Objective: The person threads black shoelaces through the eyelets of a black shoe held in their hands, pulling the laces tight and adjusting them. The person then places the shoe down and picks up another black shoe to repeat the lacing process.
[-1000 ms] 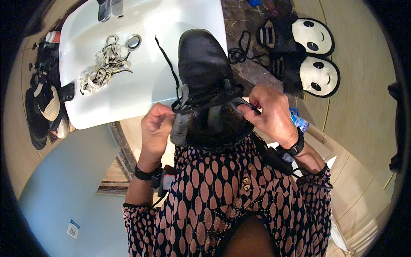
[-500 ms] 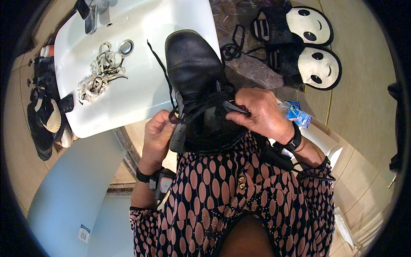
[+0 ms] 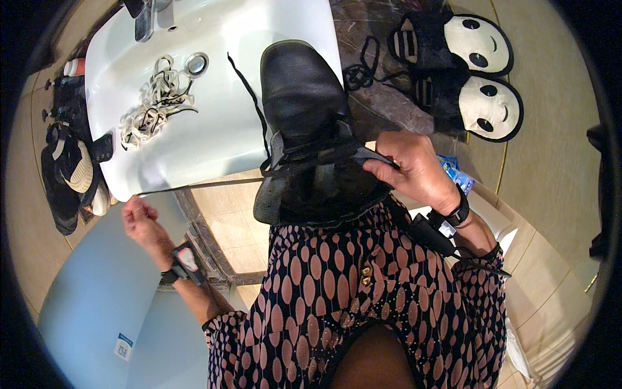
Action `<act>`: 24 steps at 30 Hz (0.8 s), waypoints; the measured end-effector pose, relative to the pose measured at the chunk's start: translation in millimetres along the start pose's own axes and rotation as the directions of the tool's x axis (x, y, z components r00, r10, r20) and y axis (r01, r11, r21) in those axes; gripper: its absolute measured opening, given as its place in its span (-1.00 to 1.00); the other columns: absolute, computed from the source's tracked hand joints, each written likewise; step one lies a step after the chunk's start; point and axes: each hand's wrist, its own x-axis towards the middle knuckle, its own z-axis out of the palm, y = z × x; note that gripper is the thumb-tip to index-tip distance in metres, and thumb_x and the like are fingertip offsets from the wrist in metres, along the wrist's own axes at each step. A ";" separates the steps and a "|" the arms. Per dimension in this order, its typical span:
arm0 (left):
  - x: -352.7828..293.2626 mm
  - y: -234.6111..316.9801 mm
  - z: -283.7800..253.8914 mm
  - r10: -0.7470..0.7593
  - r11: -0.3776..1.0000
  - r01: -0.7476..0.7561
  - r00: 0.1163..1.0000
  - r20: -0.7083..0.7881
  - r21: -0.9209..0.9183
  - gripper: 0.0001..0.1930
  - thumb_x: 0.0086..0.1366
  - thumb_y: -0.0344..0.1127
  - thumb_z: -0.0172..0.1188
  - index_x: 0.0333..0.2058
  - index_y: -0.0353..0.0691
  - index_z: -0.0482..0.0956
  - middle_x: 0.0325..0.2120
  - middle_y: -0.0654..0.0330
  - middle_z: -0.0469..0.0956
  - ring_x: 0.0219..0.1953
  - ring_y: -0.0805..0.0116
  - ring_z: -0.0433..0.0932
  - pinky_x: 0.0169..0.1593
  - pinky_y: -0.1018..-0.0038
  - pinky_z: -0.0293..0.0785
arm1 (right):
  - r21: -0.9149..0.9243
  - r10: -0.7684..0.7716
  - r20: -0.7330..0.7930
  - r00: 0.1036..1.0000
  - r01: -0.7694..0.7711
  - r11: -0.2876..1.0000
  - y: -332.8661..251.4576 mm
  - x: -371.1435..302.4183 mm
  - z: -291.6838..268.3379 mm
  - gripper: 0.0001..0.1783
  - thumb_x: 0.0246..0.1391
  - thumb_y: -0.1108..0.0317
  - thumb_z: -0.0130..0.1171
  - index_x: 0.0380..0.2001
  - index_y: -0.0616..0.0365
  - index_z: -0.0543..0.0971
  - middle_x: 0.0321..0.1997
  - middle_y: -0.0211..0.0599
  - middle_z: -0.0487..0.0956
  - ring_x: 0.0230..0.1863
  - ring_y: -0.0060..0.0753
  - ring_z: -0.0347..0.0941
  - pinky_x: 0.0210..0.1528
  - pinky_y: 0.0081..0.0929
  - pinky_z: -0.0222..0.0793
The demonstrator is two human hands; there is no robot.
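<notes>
A black leather shoe (image 3: 301, 87) rests toe-away against my lap at the sink's front edge, its opening toward me. My right hand (image 3: 418, 172) is closed on the edge of the shoe's eyelet flap, at the right of the opening. Out to the left, my left hand (image 3: 144, 223) pinches the end of a black shoelace (image 3: 217, 183), which runs taut from the shoe's left eyelet side. A second length of black lace (image 3: 249, 97) lies loose along the shoe's left side over the basin. The inside of the shoe is dark and hard to make out.
The white sink (image 3: 220, 146) holds a tangle of pale laces (image 3: 159, 107) beside its drain (image 3: 196, 63). Dark shoes (image 3: 61, 181) sit at the left. On the right, slippers with white smiling faces (image 3: 489, 107) stand near a coiled black lace (image 3: 363, 74) on the dark counter.
My left hand has moved away from the shoe to the left, drawing the black lace out straight. My right hand keeps its grip on the flap.
</notes>
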 end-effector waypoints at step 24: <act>-47.6 51.7 169.9 -0.493 0.707 0.694 0.351 0.796 0.132 -0.77 0.27 -0.17 0.09 -0.39 -0.24 0.45 -0.56 0.30 0.47 -0.62 0.61 0.38 -0.55 0.72 0.28 | 0.105 -0.063 -0.036 0.997 0.067 0.992 5.1 3.4 9.1 -0.64 -0.17 0.33 0.33 -0.63 0.26 0.33 -0.63 -0.19 0.29 -0.59 -0.16 0.22 -0.55 -0.36 0.14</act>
